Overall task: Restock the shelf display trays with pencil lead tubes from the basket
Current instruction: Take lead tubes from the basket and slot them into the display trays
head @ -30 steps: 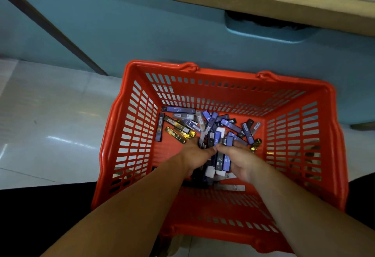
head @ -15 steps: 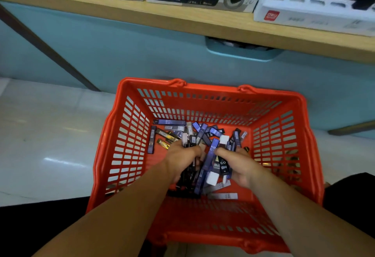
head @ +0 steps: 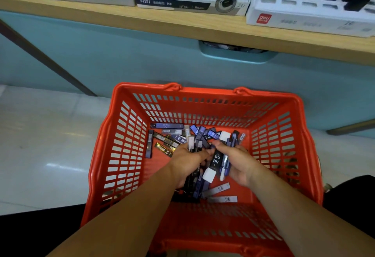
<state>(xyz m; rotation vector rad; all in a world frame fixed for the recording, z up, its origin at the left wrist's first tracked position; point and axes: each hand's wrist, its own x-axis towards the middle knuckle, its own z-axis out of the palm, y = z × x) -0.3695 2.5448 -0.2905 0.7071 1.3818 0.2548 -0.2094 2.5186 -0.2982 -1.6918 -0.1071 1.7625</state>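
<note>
Red basket point(head: 308, 155) on pale floor point(head: 40, 145), below wooden shelf point(head: 162, 23); we have both hands down inside it. Our left hand point(head: 188, 161) clenched round bundle of dark tubes point(head: 194, 179), ends poking out above and below fist. Our right hand point(head: 241, 163) grasping several more, black tube point(head: 216, 160) marked HB 0.5 foremost. Other loose tubes point(head: 168, 127) scattered over basket bottom toward far wall; two grey tubes point(head: 218, 189) lie near our right wrist. White display trays point(head: 190, 3) stand on shelf, well apart from basket.

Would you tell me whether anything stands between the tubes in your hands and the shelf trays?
Nothing visible does: left hand and right hand grip tubes inside the basket, open air up to the display trays.
</note>
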